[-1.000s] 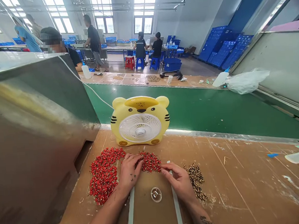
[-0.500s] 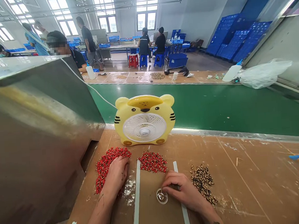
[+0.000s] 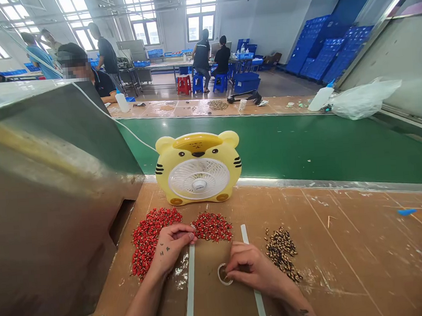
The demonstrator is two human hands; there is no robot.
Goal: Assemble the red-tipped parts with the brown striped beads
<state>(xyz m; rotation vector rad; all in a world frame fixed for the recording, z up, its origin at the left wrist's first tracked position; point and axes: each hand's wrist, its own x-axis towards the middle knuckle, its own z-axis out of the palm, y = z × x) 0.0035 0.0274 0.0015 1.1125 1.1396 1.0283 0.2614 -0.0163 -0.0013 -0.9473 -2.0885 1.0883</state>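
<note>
My left hand (image 3: 174,247) has its thumb and forefinger pinched together at the left edge of the middle pile of small red pieces (image 3: 213,226); what is between the fingertips is too small to make out. A larger pile of the same red pieces (image 3: 147,237) lies beside that hand, on its left. My right hand (image 3: 253,268) is closed in a pinch over a small clear round dish (image 3: 220,278), its fingertips at the right side of the rim. They hide whatever they hold. Right of this hand lies a pile of small black-and-gold pieces (image 3: 282,250).
A yellow animal-faced fan (image 3: 196,152) stands behind the piles, its cord running left. A large metal box (image 3: 55,202) blocks the left side. Pale tape strips (image 3: 190,294) mark the brown work surface (image 3: 335,274). Beyond runs a green belt (image 3: 286,145); people sit and stand farther back.
My left hand has moved right, from the large red pile to the edge of the middle one. My right hand stays at the dish, its fingers now covering more of it. The view has shifted slightly.
</note>
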